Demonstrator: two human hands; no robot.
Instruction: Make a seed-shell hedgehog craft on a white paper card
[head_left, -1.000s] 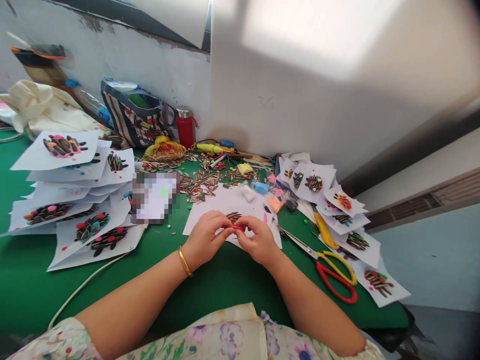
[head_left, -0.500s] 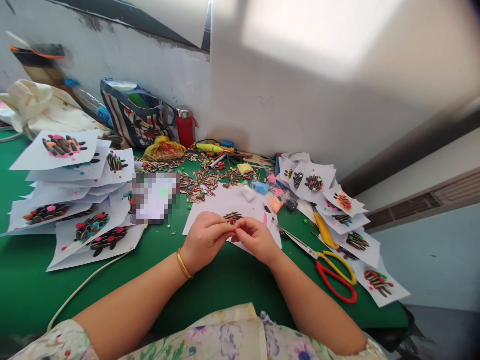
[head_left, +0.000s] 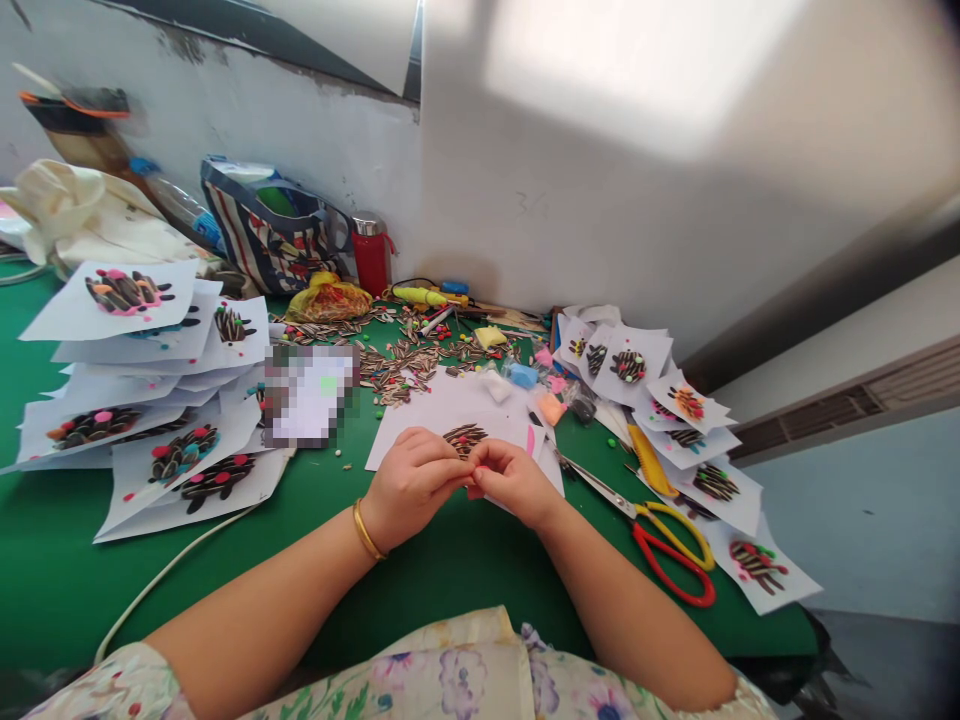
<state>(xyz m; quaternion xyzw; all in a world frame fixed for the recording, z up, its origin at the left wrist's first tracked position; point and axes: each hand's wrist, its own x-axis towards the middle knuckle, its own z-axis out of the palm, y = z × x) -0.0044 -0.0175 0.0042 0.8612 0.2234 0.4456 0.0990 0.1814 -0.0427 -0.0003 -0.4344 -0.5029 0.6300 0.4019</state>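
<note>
Left hand (head_left: 421, 482) and right hand (head_left: 517, 487) are together, pinching a tiny red blob (head_left: 478, 469) at the white paper's (head_left: 427, 405) near side, in from the green counter's (head_left: 442, 590) front edge. Seeds (head_left: 397, 368) everywhere toward the back edge, pale wall (head_left: 570, 220) behind.

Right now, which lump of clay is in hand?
The red lump, pinched between left hand and right hand; the blue lump and orange lump lie untouched beyond.

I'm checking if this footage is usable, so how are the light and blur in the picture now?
Head view: glare washes out part of the upper wall; same head view, the left hand and right hand look softly lit and fairly sharp; head view, the top right corner is dark and blurred, and a mosaic obscures the pale object.
</note>
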